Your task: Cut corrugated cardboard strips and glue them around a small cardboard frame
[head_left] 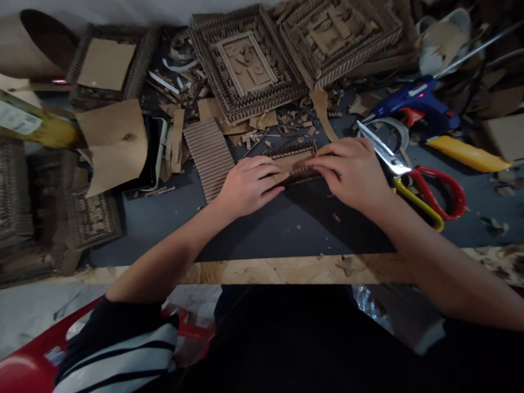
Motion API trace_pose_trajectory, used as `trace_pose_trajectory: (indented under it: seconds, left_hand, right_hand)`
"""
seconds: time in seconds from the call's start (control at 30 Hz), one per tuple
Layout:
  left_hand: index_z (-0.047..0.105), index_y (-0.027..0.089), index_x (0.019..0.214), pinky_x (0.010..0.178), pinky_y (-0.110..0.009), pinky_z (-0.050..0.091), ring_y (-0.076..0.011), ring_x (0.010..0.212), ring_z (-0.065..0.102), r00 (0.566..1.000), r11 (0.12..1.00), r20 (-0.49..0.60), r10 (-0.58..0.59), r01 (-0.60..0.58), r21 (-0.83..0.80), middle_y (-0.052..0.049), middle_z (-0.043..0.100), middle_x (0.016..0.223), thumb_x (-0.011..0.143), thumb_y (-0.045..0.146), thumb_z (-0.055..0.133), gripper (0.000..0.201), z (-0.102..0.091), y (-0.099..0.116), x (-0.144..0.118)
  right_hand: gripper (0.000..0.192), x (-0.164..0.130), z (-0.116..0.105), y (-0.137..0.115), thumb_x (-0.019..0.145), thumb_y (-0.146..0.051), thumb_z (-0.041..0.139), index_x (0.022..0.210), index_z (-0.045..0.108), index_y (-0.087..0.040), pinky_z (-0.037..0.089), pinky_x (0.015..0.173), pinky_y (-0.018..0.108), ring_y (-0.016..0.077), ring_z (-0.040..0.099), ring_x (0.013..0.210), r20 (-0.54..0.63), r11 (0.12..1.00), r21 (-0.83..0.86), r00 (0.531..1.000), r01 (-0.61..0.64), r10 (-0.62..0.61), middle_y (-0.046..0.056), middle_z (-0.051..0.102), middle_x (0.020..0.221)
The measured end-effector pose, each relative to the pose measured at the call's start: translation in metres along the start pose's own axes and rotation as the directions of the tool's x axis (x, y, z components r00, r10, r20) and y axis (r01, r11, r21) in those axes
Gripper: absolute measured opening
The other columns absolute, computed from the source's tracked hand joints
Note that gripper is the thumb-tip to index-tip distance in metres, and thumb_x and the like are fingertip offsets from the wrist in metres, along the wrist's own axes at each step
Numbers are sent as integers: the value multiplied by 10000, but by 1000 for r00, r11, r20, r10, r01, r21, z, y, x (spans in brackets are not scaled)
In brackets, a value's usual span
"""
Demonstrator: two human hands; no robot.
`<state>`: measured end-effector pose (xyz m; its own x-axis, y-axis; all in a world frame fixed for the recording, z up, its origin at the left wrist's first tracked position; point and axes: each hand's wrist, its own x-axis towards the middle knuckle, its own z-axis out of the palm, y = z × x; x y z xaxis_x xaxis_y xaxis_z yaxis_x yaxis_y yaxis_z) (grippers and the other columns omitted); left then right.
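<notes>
A small rectangular cardboard tray point(295, 161) with corrugated edges lies on the dark mat between my hands. My left hand point(254, 184) is closed around its left end, the fingertips reaching over the inside. At the right end, my right hand point(352, 172) has its thumb and fingers pinched together over the tray. What sits in that pinch is hidden by the fingertips. Left of my left hand lies a flat piece of corrugated cardboard point(209, 155). Scissors point(395, 164) with one red and one yellow handle rest just right of my right hand.
A blue glue gun point(423, 101), a tape roll point(399, 131) and a yellow-handled tool point(466, 153) are at the right. Layered cardboard frames point(282, 101) stand behind, among scraps. A yellow bottle point(36, 123) tilts in at left. The wooden table edge point(262, 271) runs in front.
</notes>
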<state>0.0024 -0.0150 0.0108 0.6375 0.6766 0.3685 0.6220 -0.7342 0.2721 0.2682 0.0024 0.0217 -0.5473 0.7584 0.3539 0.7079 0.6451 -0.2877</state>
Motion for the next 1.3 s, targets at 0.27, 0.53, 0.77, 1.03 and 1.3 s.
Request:
trace_pose_trajectory:
  seconds: [0.27, 0.53, 0.77, 1.03, 1.3]
  left_hand:
    - [790, 201, 1103, 950, -413, 591, -255, 1116, 731, 996, 996, -91, 23, -30, -79, -88, 814, 1101, 994, 363, 663, 233, 7, -6, -2]
    - [748, 152, 1184, 958, -405, 589, -266, 1117, 717, 988, 994, -146, -51, 36, -103, -112, 809, 1064, 929, 400, 754, 355, 5, -3, -1]
    - [771, 176, 1038, 834, -344, 576, -219, 980, 729, 977, 995, -189, 95, -92, 29, -67, 821, 1022, 1001, 307, 666, 171, 7, 0, -4]
    - [752, 161, 1052, 1004, -472, 563, -285, 1189, 671, 993, 998, -105, 54, -53, 17, -99, 782, 1072, 1005, 298, 617, 198, 8, 0, -4]
    - [746, 196, 1028, 989, -504, 549, -314, 1252, 652, 999, 999, -47, 22, -20, 34, -84, 772, 1123, 1013, 284, 589, 180, 7, 2, -4]
  right_hand:
    - [304, -1, 7, -5, 1007, -247, 521, 1072, 808, -323, 467, 910, 472, 269, 665, 1012, -10, 1000, 20, 1000, 16, -15, 54, 754, 979]
    - [284, -1, 8, -9, 1002, -237, 537, 1067, 812, -272, 467, 913, 453, 257, 664, 988, -111, 1000, 13, 993, 28, -27, 74, 752, 964]
    - [279, -1, 11, -4, 962, -223, 553, 1036, 819, -265, 476, 873, 437, 260, 646, 984, -53, 997, 32, 996, 75, -73, 73, 744, 949]
    - [297, 4, 6, -2, 958, -230, 544, 1050, 825, -244, 500, 862, 486, 306, 661, 1068, -32, 985, -7, 984, 175, -175, 90, 754, 1112]
    - [262, 4, -8, -1, 969, -249, 572, 1073, 803, -315, 489, 999, 577, 335, 612, 1213, 83, 998, -25, 995, 59, -57, 65, 729, 1223]
